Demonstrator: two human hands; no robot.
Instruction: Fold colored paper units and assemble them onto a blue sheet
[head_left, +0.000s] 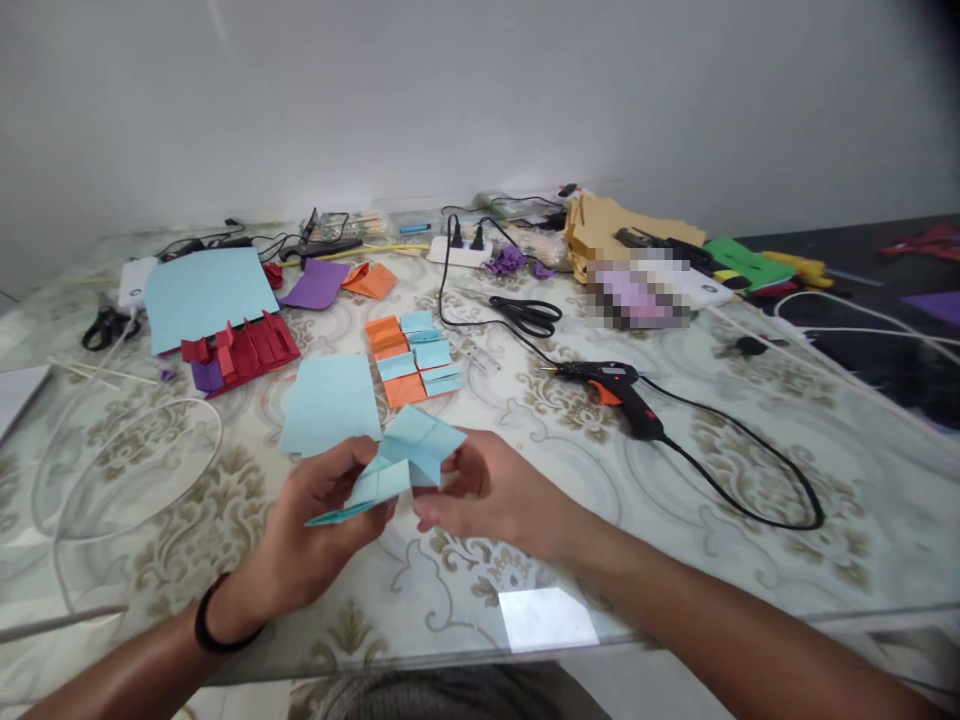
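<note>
Above the front part of the table, a folded light blue paper (420,445) is held between both hands, its flaps partly raised. My left hand (319,510) is closed on its lower left part, thumb on top and fingers beneath. On the other side, my right hand (487,490) pinches the paper's right edge; some of its fingertips are hidden behind the flap. Just beyond lies a flat light blue sheet (330,400). A group of folded orange and light blue paper pieces (409,358) rests right of that sheet.
A black glue gun (611,385) with an orange trigger lies at right, its cable looping forward. Black scissors (525,312) sit behind it, near a white power strip (461,250). Folded red papers (244,355) and a blue sheet stack (214,290) are at left.
</note>
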